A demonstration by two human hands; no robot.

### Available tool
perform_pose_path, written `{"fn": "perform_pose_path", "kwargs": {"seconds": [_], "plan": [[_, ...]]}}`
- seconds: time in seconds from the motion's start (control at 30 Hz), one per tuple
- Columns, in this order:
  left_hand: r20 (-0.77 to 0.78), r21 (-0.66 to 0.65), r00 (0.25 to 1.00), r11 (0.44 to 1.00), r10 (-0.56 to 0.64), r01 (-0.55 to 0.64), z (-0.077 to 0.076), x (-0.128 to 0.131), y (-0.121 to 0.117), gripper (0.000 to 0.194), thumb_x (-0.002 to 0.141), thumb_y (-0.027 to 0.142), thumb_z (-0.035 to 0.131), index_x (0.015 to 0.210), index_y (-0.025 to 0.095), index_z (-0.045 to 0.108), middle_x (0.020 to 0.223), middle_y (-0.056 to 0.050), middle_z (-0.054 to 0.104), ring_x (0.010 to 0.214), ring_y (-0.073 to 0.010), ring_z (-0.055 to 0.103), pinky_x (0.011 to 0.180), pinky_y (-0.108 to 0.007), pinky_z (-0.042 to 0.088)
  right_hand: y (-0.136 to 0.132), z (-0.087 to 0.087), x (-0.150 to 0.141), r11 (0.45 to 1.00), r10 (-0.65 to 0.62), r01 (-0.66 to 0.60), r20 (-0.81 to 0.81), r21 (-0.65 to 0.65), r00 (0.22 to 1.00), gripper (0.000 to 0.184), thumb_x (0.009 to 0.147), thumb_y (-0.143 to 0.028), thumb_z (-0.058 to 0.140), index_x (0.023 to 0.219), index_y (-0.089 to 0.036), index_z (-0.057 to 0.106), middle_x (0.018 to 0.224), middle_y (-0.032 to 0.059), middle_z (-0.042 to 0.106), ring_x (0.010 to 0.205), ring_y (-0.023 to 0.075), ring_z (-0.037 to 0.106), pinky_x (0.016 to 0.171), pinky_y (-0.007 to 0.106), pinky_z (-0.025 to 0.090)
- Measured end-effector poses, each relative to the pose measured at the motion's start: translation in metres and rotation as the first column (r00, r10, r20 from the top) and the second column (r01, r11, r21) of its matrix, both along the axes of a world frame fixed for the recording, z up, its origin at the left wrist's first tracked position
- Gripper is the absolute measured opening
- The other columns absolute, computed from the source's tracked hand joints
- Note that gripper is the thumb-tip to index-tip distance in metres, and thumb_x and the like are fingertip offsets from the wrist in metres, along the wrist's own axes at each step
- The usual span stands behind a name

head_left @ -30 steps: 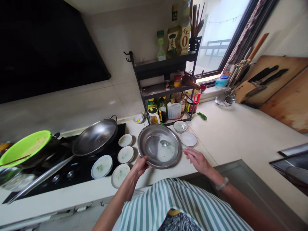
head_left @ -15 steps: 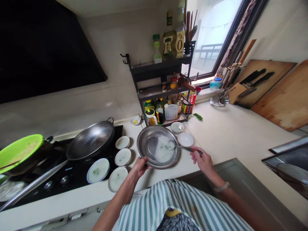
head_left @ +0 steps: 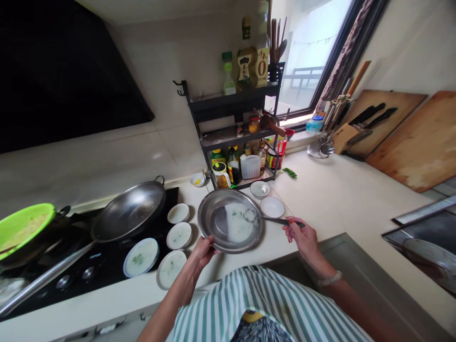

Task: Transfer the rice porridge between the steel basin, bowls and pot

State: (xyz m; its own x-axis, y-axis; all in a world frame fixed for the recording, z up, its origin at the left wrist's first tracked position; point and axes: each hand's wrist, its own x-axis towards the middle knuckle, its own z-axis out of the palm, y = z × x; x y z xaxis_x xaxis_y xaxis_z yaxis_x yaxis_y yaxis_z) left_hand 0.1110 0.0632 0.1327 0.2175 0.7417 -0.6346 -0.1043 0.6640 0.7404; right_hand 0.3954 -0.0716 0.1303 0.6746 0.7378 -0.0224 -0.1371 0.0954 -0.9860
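A wide metal basin (head_left: 213, 223) is tilted on the white counter, with whitish soup and green bits pooled toward its right side. My left hand (head_left: 204, 251) grips the basin's near left rim, fingers closed on it. In my right hand (head_left: 301, 236) is the dark handle of a ladle (head_left: 272, 220), whose bowl sits in the soup. Left of the basin stand a small bowl (head_left: 178, 213), a second bowl (head_left: 179, 235) and a larger bowl (head_left: 171, 269), all holding pale soup. Beyond its right rim are a white bowl (head_left: 272, 207) and a patterned bowl (head_left: 260, 189).
A wok (head_left: 128, 211) and a soup bowl (head_left: 141, 257) sit on the black cooktop (head_left: 107, 270), with a green basin (head_left: 26, 228) at far left. Behind stands a condiment rack (head_left: 233, 97). A knife block (head_left: 347, 137) and cutting boards (head_left: 416, 137) are at right.
The ladle has swung so its handle now shows over the basin's right rim, its bowl still in the soup. My right hand has shifted slightly right. My left hand keeps the rim.
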Motion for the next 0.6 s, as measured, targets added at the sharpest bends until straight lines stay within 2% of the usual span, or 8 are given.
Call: {"fn": "perform_pose_path", "kwargs": {"seconds": [0.17, 0.33, 0.6], "plan": [[-0.007, -0.005, 1.0, 1.0, -0.001, 0.001, 0.002, 0.0, -0.001, 0.021, 0.065, -0.003, 0.047, 0.075, 0.016, 0.049, 0.05, 0.002, 0.056, 0.041, -0.0107, 0.053, 0.038, -0.02, 0.045, 0.0, 0.005, 0.0, 1.0, -0.007, 0.007, -0.006, 0.004, 1.0, 0.039, 0.076, -0.046, 0.065, 0.097, -0.013, 0.06, 0.061, 0.0031, 0.065, 0.044, 0.0106, 0.051, 0.037, 0.023, 0.042], [-0.003, -0.006, 1.0, 1.0, -0.002, 0.002, 0.0, 0.001, -0.001, 0.019, 0.064, -0.001, 0.052, 0.072, 0.016, 0.049, 0.048, 0.004, 0.054, 0.04, -0.0102, 0.053, 0.038, -0.019, 0.045, 0.0, 0.008, 0.003, 0.999, -0.033, 0.033, -0.037, 0.016, 0.999, 0.038, 0.075, -0.045, 0.066, 0.094, -0.013, 0.061, 0.06, 0.0032, 0.064, 0.044, 0.0107, 0.051, 0.036, 0.022, 0.04], [-0.019, -0.006, 1.0, 1.0, -0.022, 0.022, -0.001, 0.003, 0.001, 0.02, 0.064, 0.0, 0.052, 0.075, 0.016, 0.05, 0.049, 0.004, 0.056, 0.041, -0.0103, 0.053, 0.038, -0.02, 0.048, -0.004, 0.018, 0.023, 0.984, -0.145, 0.154, -0.102, 0.088, 0.984, 0.029, 0.072, -0.036, 0.068, 0.09, -0.014, 0.062, 0.059, 0.0033, 0.065, 0.044, 0.0102, 0.051, 0.035, 0.021, 0.038]]}}
